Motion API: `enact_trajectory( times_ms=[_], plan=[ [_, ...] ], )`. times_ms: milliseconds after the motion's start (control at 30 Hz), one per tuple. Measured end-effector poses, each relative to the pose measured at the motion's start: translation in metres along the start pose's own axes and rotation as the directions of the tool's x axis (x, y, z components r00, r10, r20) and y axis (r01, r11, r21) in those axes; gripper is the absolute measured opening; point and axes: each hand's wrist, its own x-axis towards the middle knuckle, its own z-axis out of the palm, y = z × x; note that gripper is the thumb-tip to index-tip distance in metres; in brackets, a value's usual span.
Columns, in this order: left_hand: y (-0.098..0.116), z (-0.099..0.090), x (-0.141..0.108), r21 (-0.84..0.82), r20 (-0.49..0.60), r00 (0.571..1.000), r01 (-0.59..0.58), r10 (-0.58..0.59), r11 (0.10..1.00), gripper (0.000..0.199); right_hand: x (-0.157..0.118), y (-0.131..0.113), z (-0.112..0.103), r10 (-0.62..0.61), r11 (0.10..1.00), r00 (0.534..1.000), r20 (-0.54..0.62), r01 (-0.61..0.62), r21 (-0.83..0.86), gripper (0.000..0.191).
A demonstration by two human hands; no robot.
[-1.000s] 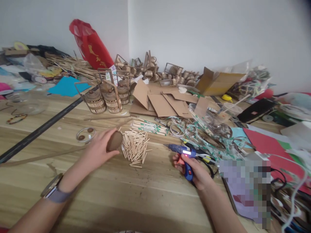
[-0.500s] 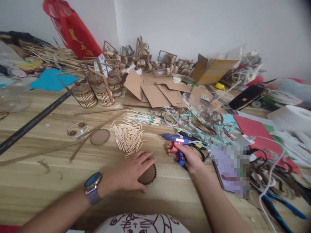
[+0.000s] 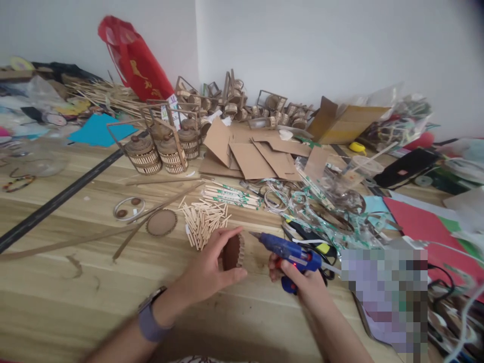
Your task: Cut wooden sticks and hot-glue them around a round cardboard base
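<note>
My left hand, with a watch on its wrist, grips a round brown cardboard disc with a scalloped edge. The disc is tilted up on its side, and part of it is hidden behind my fingers. In my right hand is a blue hot glue gun with a red light showing. Its nozzle points left, close to the disc's upper edge but apart from it. Just beyond my left hand lies a pile of short wooden sticks. Further left, a second scalloped disc rests flat on the table.
Paper-wrapped sticks lie behind the pile, before cardboard pieces. Small lidded baskets with handles stand back left. Plastic wrappers and a blurred-out flat object crowd the right. A long dark strip crosses the left.
My left hand has tilted the disc up from lying flat on the table. My right hand has brought the glue gun slightly lower, its nozzle now nearer the disc. The view has shifted.
</note>
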Motion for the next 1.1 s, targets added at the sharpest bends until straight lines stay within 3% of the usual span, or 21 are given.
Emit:
enact_trajectory(
  times_ms=[200,367,633,900,1100],
  plan=[
    [-0.007,0.005,0.005,0.101,-0.122,0.992,0.014,-0.002,0.995,0.059,-0.005,0.001,-0.003,-0.049,0.976,0.999,0.021,0.052,-0.21,0.038],
    [-0.013,0.004,0.003,0.166,-0.129,0.991,0.003,0.018,0.986,0.06,0.0,0.011,-0.013,-0.081,0.917,0.993,0.082,0.107,-0.385,0.035],
    [-0.016,0.008,0.0,0.214,-0.17,0.984,-0.016,0.053,0.977,0.064,0.002,0.013,-0.013,-0.076,0.883,0.991,0.109,0.117,-0.455,0.036],
    [-0.014,0.009,-0.002,0.179,-0.192,0.981,0.013,0.022,0.984,0.046,0.002,0.017,-0.014,-0.084,0.893,0.993,0.087,0.114,-0.436,0.034],
    [-0.013,0.009,-0.002,0.251,-0.168,0.982,-0.039,0.083,0.967,0.036,0.003,0.019,-0.016,-0.053,0.902,0.995,0.082,0.083,-0.423,0.035]
  ],
)
